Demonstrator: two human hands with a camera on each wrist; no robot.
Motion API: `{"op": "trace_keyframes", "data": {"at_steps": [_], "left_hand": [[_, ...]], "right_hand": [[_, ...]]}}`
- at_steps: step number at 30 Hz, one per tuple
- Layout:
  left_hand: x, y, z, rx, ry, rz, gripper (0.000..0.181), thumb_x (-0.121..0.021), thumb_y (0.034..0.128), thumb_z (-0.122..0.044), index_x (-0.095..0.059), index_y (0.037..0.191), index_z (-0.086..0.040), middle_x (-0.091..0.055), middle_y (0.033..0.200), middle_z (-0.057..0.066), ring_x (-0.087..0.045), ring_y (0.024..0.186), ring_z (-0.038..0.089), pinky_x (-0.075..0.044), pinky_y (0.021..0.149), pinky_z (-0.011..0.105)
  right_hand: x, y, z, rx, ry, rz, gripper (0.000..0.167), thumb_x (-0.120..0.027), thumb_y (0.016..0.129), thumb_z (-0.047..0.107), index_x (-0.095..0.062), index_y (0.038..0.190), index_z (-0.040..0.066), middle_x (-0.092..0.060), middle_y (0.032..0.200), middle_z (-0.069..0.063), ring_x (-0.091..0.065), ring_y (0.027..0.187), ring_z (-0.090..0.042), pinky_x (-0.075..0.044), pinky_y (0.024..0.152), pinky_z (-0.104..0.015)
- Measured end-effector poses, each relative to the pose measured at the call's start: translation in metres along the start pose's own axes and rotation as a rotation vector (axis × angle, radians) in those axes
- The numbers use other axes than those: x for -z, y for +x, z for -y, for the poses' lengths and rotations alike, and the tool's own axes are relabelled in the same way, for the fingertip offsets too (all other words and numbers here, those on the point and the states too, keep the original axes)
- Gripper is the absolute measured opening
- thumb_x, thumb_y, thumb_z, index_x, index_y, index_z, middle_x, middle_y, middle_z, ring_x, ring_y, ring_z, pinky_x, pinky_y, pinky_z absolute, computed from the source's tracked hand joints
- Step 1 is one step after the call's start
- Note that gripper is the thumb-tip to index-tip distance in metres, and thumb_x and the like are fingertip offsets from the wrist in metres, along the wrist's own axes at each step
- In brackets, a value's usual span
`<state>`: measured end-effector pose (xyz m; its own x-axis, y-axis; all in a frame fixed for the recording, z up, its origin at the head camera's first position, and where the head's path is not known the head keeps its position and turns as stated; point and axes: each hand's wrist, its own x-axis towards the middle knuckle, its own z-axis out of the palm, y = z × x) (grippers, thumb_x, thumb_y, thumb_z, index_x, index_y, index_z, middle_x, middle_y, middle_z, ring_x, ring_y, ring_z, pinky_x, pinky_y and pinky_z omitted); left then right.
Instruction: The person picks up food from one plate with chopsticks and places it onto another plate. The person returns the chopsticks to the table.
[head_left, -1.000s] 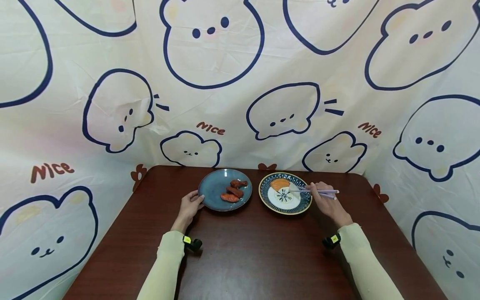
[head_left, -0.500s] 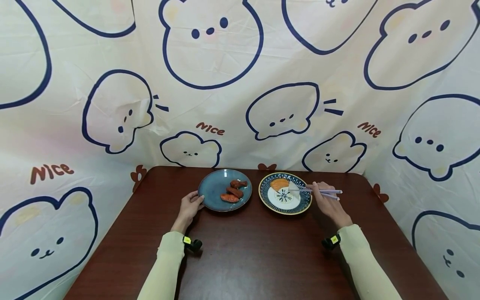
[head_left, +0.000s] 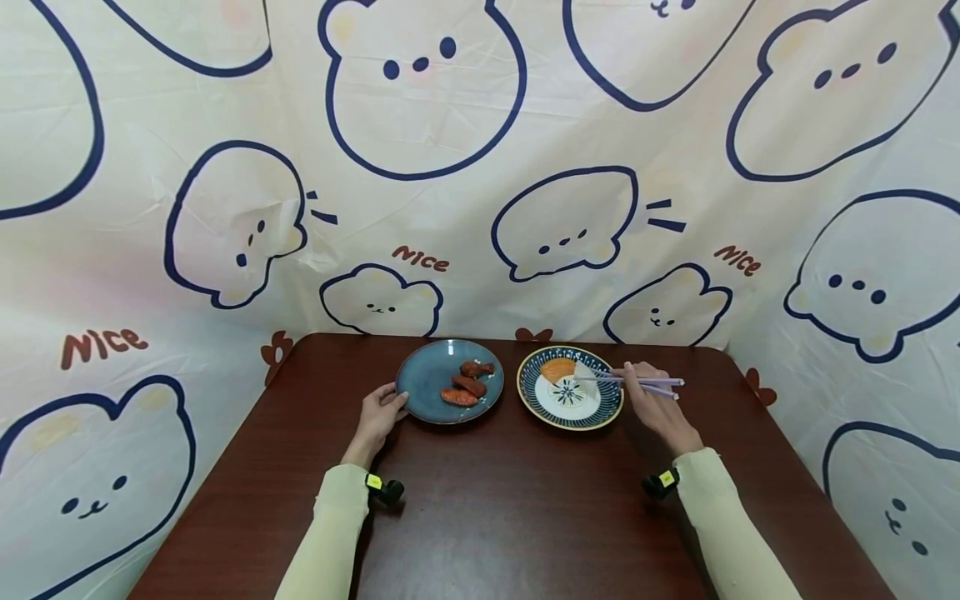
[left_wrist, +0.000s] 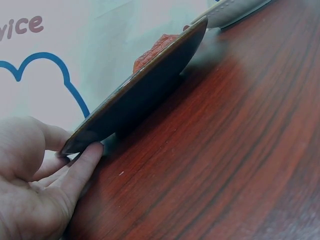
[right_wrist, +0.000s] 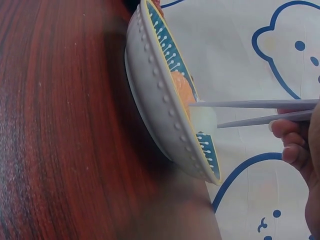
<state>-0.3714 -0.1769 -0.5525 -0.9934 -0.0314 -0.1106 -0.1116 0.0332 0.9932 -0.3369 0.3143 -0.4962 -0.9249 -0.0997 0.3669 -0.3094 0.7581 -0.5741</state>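
Note:
My left hand (head_left: 378, 421) pinches the left rim of a blue plate (head_left: 422, 379); in the left wrist view, fingers reach under its edge. Several reddish-brown pieces of meat (head_left: 468, 386), resembling chicken wings, lie on that plate's right half. My right hand (head_left: 660, 410) holds a pair of pale lilac chopsticks (right_wrist: 260, 104) over a blue-and-white patterned plate (right_wrist: 155, 95) with a yellow rim. The chopstick tips are at a whitish piece of food (right_wrist: 204, 118); whether they grip it firmly I cannot tell. Beside it lies an orange piece of food (head_left: 558, 369).
Both plates stand side by side near the back edge of a dark brown wooden table (head_left: 480, 508). A white cloth (head_left: 465, 217) with cartoon bears hangs behind and at both sides. Each wrist wears a small black camera (head_left: 386, 489) on a strap.
The chopsticks' back ends have shifted slightly right, and the whitish piece sits a little closer to the orange one. My left hand and the blue plate stay put.

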Motion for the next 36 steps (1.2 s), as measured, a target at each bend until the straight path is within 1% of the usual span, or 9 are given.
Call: {"op": "trace_keyframes", "data": {"at_steps": [3, 9, 12, 16, 19, 22, 25, 30, 36], "left_hand": [[-0.0002, -0.0002, -0.0003, -0.005, -0.001, -0.001, 0.05, -0.053, 0.1074, -0.01, -0.038, 0.152, 0.005, -0.046, 0.148, 0.031, -0.053, 0.132, 0.043, -0.057, 0.103, 0.038], [0.0, -0.0007, -0.0004, -0.002, -0.004, 0.002, 0.051, -0.052, 0.1076, -0.01, -0.037, 0.153, 0.005, -0.046, 0.148, 0.03, -0.053, 0.132, 0.043, -0.058, 0.101, 0.035], [0.0, -0.0004, -0.0004, 0.001, -0.006, 0.003, 0.051, -0.052, 0.1076, -0.011, -0.036, 0.153, 0.005, -0.046, 0.148, 0.03, -0.053, 0.132, 0.043, -0.058, 0.101, 0.035], [0.0001, -0.0007, -0.0005, 0.003, -0.006, 0.003, 0.051, -0.052, 0.1077, -0.011, -0.036, 0.153, 0.005, -0.046, 0.149, 0.03, -0.053, 0.132, 0.043, -0.057, 0.103, 0.037], [0.0002, -0.001, -0.0003, 0.004, -0.003, 0.003, 0.051, -0.053, 0.1077, -0.012, -0.036, 0.153, 0.005, -0.046, 0.149, 0.03, -0.053, 0.132, 0.043, -0.056, 0.104, 0.039], [0.0002, -0.0009, 0.0003, 0.003, 0.0, 0.001, 0.051, -0.053, 0.1076, -0.012, -0.037, 0.153, 0.005, -0.047, 0.148, 0.03, -0.054, 0.132, 0.043, -0.056, 0.104, 0.038], [0.0, -0.0003, 0.0013, -0.001, 0.005, -0.004, 0.049, -0.053, 0.1075, -0.011, -0.039, 0.152, 0.005, -0.049, 0.146, 0.031, -0.055, 0.13, 0.042, -0.057, 0.102, 0.037], [-0.0001, 0.0009, 0.0026, -0.003, 0.006, -0.013, 0.048, -0.054, 0.1071, -0.011, -0.041, 0.151, 0.005, -0.05, 0.144, 0.031, -0.056, 0.129, 0.041, -0.059, 0.099, 0.034], [-0.0002, 0.0009, 0.0018, -0.003, 0.005, -0.013, 0.049, -0.054, 0.107, -0.011, -0.041, 0.151, 0.005, -0.05, 0.144, 0.031, -0.056, 0.129, 0.042, -0.059, 0.099, 0.034]], "right_hand": [[0.0, 0.0008, 0.0014, 0.005, 0.006, -0.01, 0.06, -0.032, 0.112, 0.044, -0.075, 0.122, 0.003, -0.069, 0.112, -0.017, -0.059, 0.098, -0.03, -0.049, 0.084, -0.044], [-0.001, 0.0031, 0.0029, 0.046, 0.006, -0.047, 0.055, -0.034, 0.112, 0.038, -0.077, 0.117, 0.002, -0.071, 0.106, -0.016, -0.061, 0.094, -0.029, -0.05, 0.08, -0.043], [-0.0016, 0.0044, 0.0036, 0.056, 0.004, -0.06, 0.055, -0.035, 0.112, 0.037, -0.077, 0.116, 0.002, -0.072, 0.106, -0.017, -0.061, 0.093, -0.028, -0.05, 0.079, -0.042], [-0.0022, 0.0052, 0.0045, 0.047, 0.013, -0.068, 0.055, -0.035, 0.112, 0.037, -0.077, 0.116, 0.002, -0.071, 0.108, -0.018, -0.06, 0.094, -0.028, -0.049, 0.08, -0.041], [-0.0024, 0.0053, 0.0054, 0.043, 0.014, -0.07, 0.054, -0.036, 0.112, 0.036, -0.077, 0.117, 0.003, -0.071, 0.108, -0.018, -0.06, 0.095, -0.028, -0.049, 0.081, -0.042], [-0.0025, 0.0052, 0.0065, 0.056, 0.008, -0.081, 0.051, -0.037, 0.112, 0.033, -0.077, 0.116, 0.002, -0.071, 0.108, -0.017, -0.061, 0.096, -0.029, -0.051, 0.082, -0.044], [-0.0029, 0.0055, 0.0074, 0.071, 0.005, -0.085, 0.051, -0.036, 0.112, 0.032, -0.077, 0.117, 0.002, -0.072, 0.107, -0.018, -0.062, 0.094, -0.029, -0.052, 0.078, -0.043], [-0.0033, 0.006, 0.0089, 0.07, 0.003, -0.085, 0.054, -0.034, 0.113, 0.035, -0.076, 0.118, 0.002, -0.072, 0.105, -0.017, -0.061, 0.092, -0.027, -0.051, 0.075, -0.038], [-0.0033, 0.0067, 0.0103, 0.049, 0.0, -0.078, 0.057, -0.033, 0.112, 0.039, -0.076, 0.12, 0.002, -0.071, 0.101, -0.018, -0.06, 0.089, -0.025, -0.051, 0.073, -0.036]]}}
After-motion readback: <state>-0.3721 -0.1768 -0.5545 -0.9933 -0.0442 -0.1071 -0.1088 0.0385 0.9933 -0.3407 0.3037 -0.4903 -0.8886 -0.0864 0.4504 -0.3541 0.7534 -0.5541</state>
